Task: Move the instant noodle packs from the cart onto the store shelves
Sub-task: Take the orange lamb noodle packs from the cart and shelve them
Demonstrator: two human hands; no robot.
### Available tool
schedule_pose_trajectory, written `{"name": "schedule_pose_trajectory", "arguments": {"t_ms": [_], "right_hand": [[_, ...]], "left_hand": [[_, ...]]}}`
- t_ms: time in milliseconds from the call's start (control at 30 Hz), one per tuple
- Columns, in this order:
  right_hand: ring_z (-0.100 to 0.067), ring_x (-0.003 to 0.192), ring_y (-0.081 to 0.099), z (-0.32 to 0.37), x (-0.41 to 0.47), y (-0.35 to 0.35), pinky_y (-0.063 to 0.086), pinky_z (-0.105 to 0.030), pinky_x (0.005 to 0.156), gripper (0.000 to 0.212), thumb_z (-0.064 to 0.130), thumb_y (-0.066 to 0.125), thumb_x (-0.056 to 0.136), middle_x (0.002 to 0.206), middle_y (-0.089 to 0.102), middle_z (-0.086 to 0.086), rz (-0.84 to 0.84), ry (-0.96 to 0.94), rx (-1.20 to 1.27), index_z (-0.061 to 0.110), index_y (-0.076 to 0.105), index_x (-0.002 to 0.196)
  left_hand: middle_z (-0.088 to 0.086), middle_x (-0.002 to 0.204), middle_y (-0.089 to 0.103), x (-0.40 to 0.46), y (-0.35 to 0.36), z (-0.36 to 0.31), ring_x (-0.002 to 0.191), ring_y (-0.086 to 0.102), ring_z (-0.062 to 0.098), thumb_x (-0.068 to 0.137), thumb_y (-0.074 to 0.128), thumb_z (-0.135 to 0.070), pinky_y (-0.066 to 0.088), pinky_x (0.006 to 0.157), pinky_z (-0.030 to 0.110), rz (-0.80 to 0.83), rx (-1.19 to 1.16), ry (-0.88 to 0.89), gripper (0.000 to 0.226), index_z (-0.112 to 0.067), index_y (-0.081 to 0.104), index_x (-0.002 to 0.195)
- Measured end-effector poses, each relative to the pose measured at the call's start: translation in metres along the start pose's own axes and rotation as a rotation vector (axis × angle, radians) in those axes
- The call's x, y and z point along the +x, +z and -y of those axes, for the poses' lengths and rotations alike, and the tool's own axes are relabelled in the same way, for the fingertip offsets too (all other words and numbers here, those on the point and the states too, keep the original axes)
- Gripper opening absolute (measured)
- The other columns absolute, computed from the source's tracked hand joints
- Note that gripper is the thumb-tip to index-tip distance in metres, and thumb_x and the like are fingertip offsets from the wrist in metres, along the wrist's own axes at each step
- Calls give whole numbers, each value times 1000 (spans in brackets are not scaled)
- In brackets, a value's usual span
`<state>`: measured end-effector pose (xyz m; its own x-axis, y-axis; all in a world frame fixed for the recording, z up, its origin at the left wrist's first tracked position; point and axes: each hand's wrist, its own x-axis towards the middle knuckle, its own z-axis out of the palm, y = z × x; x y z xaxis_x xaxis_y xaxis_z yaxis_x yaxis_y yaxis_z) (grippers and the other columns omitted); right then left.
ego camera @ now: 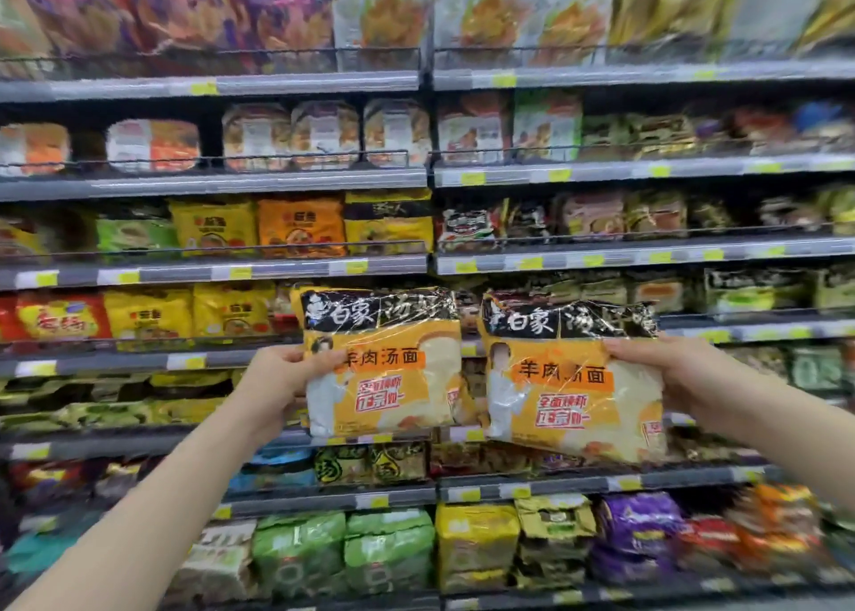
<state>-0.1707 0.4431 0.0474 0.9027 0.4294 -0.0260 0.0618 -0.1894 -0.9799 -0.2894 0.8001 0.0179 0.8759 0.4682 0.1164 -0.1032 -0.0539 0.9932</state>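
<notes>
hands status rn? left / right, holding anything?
Left hand: grips the left noodle pack by its left edge.
Right hand: grips the right noodle pack by its right edge.
Both packs are raised before the shelves.

**Background: Store Shelving Wall**

You face a wall of grey metal shelving (pixel 213 184) that fills the whole view. It is built in two bays, which meet at a vertical seam (pixel 431 171) near the centre. Each tier carries a thin wire guard rail (pixel 208 162) along its front edge and a price strip with yellow price labels (pixel 473 178). The tiers are packed with stocked goods: tall bags (pixel 379 13) on the top tier, boxed trays (pixel 324 134) on the second, and yellow, orange, green and purple packets (pixel 476 541) lower down. Lighting is even and bright. The edges of the view are blurred.
</notes>
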Motion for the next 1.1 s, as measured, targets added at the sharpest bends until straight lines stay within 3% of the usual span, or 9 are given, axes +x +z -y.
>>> {"name": "schedule_pose_trajectory", "arguments": {"t_ms": [167,233,467,600,767,833,967,1033,1100], "right_hand": [[-23,60,67,-37,-8,-102,47,-30,60,43,34,68,70,77,73,-13,-177,34,35,0,69,97],[-23,61,67,-50,-11,-137,49,-31,61,48,35,68,65,80,73,-15,-224,46,39,0,69,97],[-22,50,65,-80,-5,-231,47,-22,40,35,28,65,80,67,71,-14,-359,87,107,-3,66,94],[-37,92,68,-94,17,-277,53,-44,84,56,34,70,63,98,72,-23,-432,98,169,-5,67,103],[-37,95,67,-106,61,-336,48,-50,94,52,33,73,63,96,73,-18,-491,108,214,-1,68,102],[-35,87,69,-107,84,-361,52,-47,86,51,33,73,64,92,74,-18,-507,109,192,-2,68,102],[-25,63,70,-103,131,-412,52,-32,59,40,29,68,80,78,74,-13,-523,92,158,-2,66,105],[-26,64,70,-103,153,-436,52,-30,59,40,30,68,82,81,74,-15,-537,82,153,-2,66,106],[-30,74,69,-107,173,-458,52,-36,71,40,30,68,82,91,74,-19,-545,76,151,-2,67,106]], "left_hand": [[8,65,69,40,120,14,58,64,21,76,69,-18,48,62,34,168,-59,41,19,0,63,76],[10,63,66,54,162,18,55,61,20,67,73,-24,46,59,34,235,-45,39,31,2,60,77],[7,61,39,101,276,25,58,47,21,49,80,-38,37,52,29,380,-36,44,52,-9,48,79],[1,50,39,137,333,31,48,42,18,59,78,-32,31,51,27,441,-33,40,44,-10,40,57],[1,53,62,185,405,34,48,60,15,73,74,-20,43,46,21,498,-30,45,27,1,56,73],[6,60,61,208,432,36,51,58,18,68,79,-28,41,47,22,513,-24,42,39,0,55,81],[8,59,61,254,482,34,48,59,16,70,74,-23,41,43,20,502,-71,43,32,1,54,74],[6,55,60,273,507,34,44,56,14,70,72,-22,39,41,18,512,-82,38,24,-5,61,58],[-4,40,54,294,529,35,34,50,7,79,65,-11,35,35,14,489,-94,66,41,-12,58,39]]}}
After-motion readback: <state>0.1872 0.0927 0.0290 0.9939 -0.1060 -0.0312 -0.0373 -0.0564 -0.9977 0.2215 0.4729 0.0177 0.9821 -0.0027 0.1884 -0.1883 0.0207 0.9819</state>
